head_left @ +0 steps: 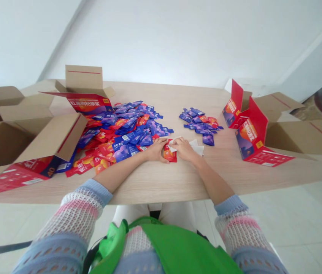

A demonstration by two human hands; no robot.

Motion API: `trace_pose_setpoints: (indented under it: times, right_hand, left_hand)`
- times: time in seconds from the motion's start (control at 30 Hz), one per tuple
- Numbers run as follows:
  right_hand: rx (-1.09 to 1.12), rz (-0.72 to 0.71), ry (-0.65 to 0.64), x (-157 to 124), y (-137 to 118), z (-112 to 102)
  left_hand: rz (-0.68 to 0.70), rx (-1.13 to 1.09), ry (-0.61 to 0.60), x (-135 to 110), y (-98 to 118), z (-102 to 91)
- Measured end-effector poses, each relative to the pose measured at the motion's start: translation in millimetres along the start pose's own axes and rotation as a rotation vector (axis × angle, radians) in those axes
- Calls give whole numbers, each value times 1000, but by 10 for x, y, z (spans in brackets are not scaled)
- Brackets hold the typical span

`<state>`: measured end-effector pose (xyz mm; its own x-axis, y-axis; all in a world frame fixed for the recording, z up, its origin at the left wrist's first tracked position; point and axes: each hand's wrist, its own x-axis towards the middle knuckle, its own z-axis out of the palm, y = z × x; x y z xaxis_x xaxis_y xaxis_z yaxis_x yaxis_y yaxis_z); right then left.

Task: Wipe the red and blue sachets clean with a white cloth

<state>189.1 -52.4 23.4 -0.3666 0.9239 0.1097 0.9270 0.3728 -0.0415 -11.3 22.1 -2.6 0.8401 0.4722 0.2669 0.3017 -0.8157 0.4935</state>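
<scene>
While both forearms reach in over the near edge of the wooden table (161,186), a red-orange sachet (170,155) lies long axis far-to-near between the hands, the left hand (156,149) curled against its left side, the right hand (184,149) bent over its far end beside a white tissue (197,147); whether either hand actually grips cannot be told

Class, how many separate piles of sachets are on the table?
2: a big pile left of centre and a small pile right of it. None seems hidden.
</scene>
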Motion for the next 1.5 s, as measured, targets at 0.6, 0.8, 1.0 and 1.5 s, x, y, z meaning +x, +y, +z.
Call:
trace_pose_setpoints:
  times: [0.6, 0.8, 1.0, 1.5]
  right_hand:
    - [-44, 126, -44, 43, -339, -116]
    - [-104, 185, -1, 75, -65, -34]
    - [-30, -59, 3, -13, -131, -72]
    - [107, -105, -36, 12, -280, 7]
  left_hand:
    - [33, 8, -14, 31, -81, 20]
    - [33, -4, -31, 26, -51, -17]
    - [47, 0, -6, 11, -66, 1]
    - [51, -15, 3, 12, -90, 5]
